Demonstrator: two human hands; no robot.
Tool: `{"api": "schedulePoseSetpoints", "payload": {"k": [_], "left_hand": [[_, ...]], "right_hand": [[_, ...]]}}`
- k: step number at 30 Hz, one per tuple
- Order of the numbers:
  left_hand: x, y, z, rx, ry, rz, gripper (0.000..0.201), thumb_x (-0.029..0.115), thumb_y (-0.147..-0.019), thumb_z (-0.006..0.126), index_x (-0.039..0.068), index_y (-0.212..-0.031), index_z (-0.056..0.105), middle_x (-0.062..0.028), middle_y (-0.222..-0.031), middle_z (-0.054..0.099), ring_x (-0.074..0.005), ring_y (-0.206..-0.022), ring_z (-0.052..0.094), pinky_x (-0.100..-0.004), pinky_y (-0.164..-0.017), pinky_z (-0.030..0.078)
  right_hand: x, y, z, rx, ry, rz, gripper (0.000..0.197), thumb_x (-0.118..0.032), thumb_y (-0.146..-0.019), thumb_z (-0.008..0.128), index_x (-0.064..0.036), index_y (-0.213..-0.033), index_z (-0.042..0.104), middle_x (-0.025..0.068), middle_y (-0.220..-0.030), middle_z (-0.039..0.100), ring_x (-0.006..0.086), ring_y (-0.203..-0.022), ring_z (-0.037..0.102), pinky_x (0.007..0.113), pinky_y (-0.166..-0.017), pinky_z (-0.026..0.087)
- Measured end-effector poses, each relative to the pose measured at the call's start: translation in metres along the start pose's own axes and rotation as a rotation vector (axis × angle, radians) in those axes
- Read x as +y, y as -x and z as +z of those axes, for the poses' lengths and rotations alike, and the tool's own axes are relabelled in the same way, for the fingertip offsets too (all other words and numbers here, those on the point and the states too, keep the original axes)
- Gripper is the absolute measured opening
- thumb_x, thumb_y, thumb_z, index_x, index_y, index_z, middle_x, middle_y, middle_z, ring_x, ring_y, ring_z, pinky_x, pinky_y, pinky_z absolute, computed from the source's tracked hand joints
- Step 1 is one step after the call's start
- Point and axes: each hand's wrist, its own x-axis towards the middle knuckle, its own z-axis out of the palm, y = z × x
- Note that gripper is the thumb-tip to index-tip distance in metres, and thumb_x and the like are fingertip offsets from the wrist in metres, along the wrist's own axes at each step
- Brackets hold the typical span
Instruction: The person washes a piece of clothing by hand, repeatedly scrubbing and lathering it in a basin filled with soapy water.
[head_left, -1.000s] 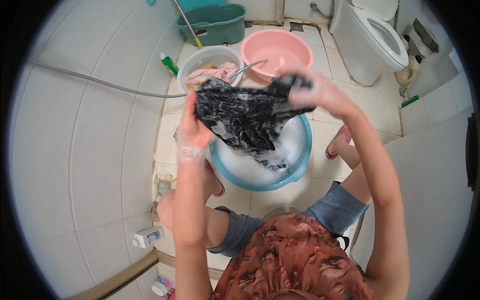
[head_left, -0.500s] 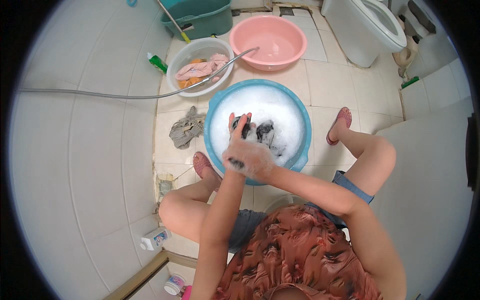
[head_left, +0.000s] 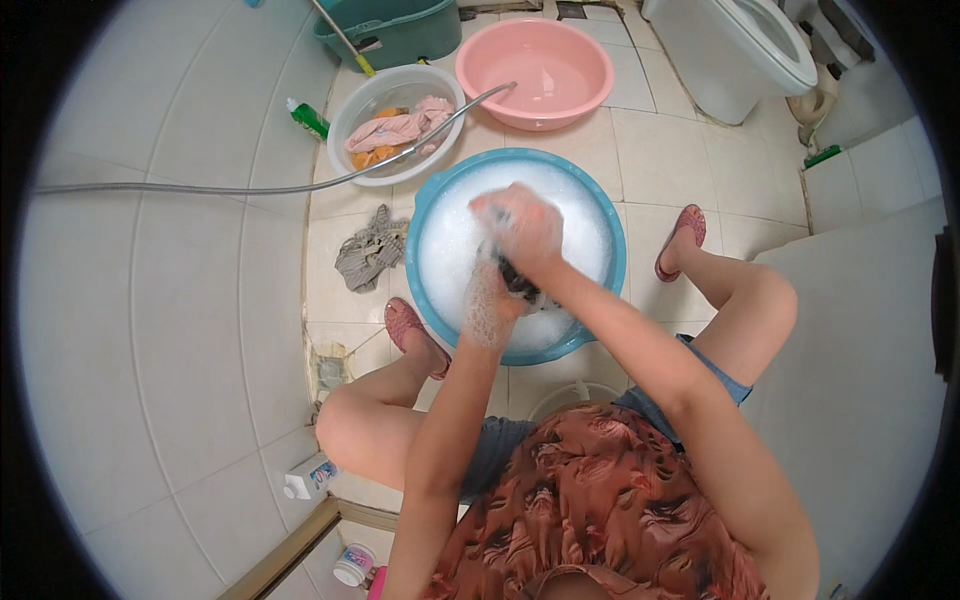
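Observation:
A blue basin [head_left: 617,240] full of white suds [head_left: 450,230] stands on the floor between my feet. Over it my two hands work together on a wet black cloth [head_left: 518,281], whose exact kind I cannot make out. Foam covers my left hand [head_left: 497,300], nearer to me, which is closed around the cloth. My right hand [head_left: 527,228] lies across the far end, curled shut on the cloth and slightly blurred. Its fingers partly hide my left fingertips.
Beyond the basin stand a pink basin [head_left: 535,122] and a whitish tub [head_left: 345,110] of pink and orange clothes. A grey shower hose [head_left: 250,190] crosses over them. A striped cloth [head_left: 372,248] lies left on the tiles. A toilet [head_left: 715,70] stands at the far right.
My right hand has moved from my left wrist forward to the far end of my left hand. The black cloth now shows between the hands, and my left fingers are no longer spread upward.

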Motion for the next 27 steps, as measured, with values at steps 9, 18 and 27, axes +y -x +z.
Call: {"api": "schedulePoseSetpoints", "payload": {"k": [9, 18, 27], "left_hand": [[-0.006, -0.001, -0.026, -0.232, 0.349, 0.063, 0.034, 0.027, -0.096, 0.037, 0.01, -0.123, 0.045, -0.0029, -0.11, 0.056, -0.0143, -0.102, 0.053, -0.0288, -0.088, 0.044], [0.023, -0.025, -0.002, -0.237, 0.58, 0.044, 0.042, 0.032, -0.094, 0.038, 0.006, -0.127, 0.042, -0.0142, -0.122, 0.051, -0.0255, -0.115, 0.046, -0.0389, -0.106, 0.025], [-0.032, -0.017, -0.004, -0.213, 0.29, -0.616, 0.072, 0.06, -0.09, 0.027, 0.001, -0.131, 0.035, -0.0194, -0.13, 0.044, -0.0301, -0.118, 0.045, -0.0394, -0.103, 0.033]], "right_hand": [[-0.019, 0.02, 0.0, -0.091, -0.028, -0.063, 0.011, -0.024, -0.08, 0.061, -0.0138, -0.081, 0.065, 0.0071, -0.085, 0.063, 0.0248, -0.074, 0.06, 0.032, -0.067, 0.048], [0.028, 0.001, 0.0, -0.196, -0.33, 0.228, 0.053, -0.033, -0.078, 0.063, -0.0061, -0.121, 0.048, 0.0171, -0.119, 0.046, 0.0281, -0.11, 0.045, 0.035, -0.094, 0.035], [0.03, -0.004, -0.028, 0.202, -1.032, 0.732, 0.025, -0.014, -0.079, 0.066, -0.0037, -0.099, 0.055, 0.0058, -0.088, 0.057, 0.0147, -0.078, 0.055, 0.026, -0.07, 0.045]]}}
